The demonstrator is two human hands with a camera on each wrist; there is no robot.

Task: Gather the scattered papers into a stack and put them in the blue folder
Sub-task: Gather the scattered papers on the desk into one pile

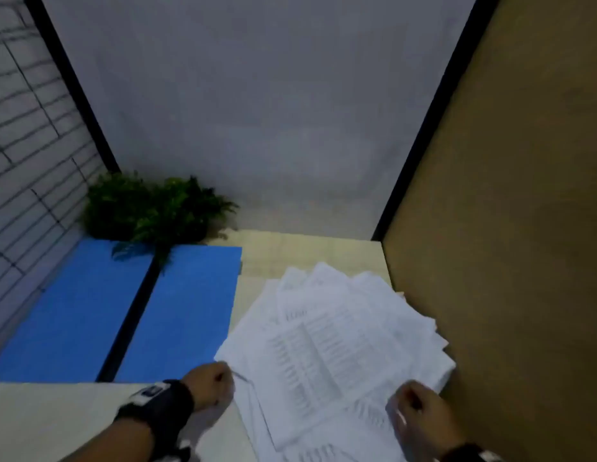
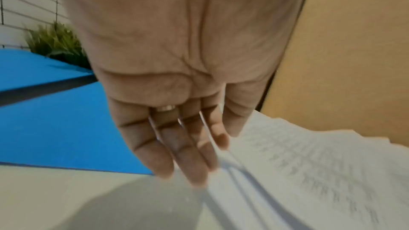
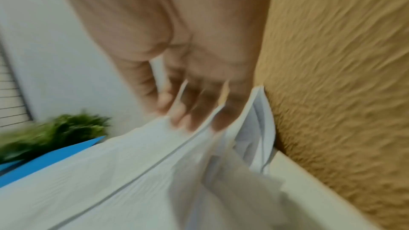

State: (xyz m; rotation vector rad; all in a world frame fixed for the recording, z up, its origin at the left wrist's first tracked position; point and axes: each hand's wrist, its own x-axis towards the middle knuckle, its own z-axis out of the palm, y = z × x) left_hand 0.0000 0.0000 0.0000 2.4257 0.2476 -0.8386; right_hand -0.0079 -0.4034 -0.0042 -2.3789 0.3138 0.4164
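A fanned pile of printed white papers (image 1: 340, 341) lies on the pale desk at the right, and its near sheets are lifted. The blue folder (image 1: 177, 315) lies open flat to the left of the papers, with a dark spine down its middle. My left hand (image 1: 220, 378) is at the pile's near left corner. In the left wrist view its fingers (image 2: 188, 160) are straight and point down against the edge of the papers (image 2: 309, 172). My right hand (image 1: 407, 405) grips the near right part of the pile. In the right wrist view its fingers (image 3: 183, 111) curl round several sheets (image 3: 110, 172).
A green plant (image 1: 150, 208) stands at the far end of the folder. A brown board wall (image 1: 507, 228) rises right beside the papers. A grey wall closes the back. Bare desk (image 1: 57, 425) shows in front of the folder.
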